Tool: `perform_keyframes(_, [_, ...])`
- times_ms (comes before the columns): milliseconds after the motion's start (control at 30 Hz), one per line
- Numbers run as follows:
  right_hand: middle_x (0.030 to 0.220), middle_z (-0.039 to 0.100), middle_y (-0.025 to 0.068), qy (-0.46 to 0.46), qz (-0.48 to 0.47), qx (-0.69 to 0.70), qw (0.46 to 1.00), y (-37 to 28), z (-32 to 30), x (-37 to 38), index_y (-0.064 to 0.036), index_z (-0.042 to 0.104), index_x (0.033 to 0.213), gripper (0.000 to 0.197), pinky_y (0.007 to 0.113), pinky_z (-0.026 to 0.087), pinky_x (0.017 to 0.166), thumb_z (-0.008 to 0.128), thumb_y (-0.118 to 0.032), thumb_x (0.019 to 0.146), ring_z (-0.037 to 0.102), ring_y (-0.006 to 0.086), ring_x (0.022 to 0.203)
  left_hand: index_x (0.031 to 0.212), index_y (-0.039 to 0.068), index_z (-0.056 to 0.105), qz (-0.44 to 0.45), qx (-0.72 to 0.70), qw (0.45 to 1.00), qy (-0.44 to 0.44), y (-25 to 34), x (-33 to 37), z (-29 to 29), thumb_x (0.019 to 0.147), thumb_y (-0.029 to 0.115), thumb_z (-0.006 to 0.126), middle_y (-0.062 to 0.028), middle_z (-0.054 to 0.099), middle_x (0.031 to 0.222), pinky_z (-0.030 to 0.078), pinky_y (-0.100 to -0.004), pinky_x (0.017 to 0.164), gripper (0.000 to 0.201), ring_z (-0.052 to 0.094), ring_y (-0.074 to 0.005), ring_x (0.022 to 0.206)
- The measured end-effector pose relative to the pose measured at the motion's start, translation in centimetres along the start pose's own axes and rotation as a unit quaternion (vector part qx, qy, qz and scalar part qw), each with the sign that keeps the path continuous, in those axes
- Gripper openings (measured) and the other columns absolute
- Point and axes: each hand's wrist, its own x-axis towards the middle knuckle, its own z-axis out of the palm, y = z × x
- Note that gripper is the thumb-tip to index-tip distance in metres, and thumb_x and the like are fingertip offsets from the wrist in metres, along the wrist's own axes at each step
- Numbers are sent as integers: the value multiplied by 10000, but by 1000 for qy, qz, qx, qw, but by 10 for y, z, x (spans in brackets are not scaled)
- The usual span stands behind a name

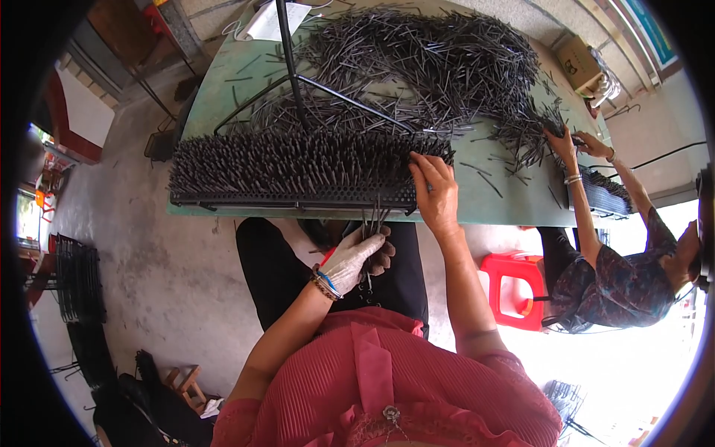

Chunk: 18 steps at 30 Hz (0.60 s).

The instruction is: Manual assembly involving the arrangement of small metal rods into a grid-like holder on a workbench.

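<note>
In front of me at the table's near edge lies a long black perforated rack, densely filled with thin dark strips standing upright. Bare holes show along its front rim, mostly toward the right. My left hand, in a pale glove, is closed around a small bunch of dark strips just below the rim. Bare and bent over the rack's right end, my right hand has its fingertips pinched among the upright strips. Whatever sits between them is too small to make out.
A large heap of loose dark strips covers the green table. Black metal rods rise behind the rack. At right, another person handles strips over a second rack. A red stool and a cardboard box are nearby.
</note>
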Motion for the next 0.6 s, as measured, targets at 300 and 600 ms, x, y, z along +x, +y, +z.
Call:
perform_keyframes(300, [992,640,95,54,-90,-108,989,-15,-13,-2,-26,692,1020,184,349,449,784,668,-93,850,586,271,884,1145,62,524,2,32,999,12,7,-10,3,964,204,562,-54,612,887,434,-202,510,233,583,-85,673])
perform_keyframes(600, [813,639,77,-164,162,161,960,-40,-7,-39,27,694,916,280,277,448,593,758,-232,829,576,133,679,1114,60,539,43,187,981,12,13,-16,18,952,204,576,-17,616,877,391,-165,506,220,529,-36,639])
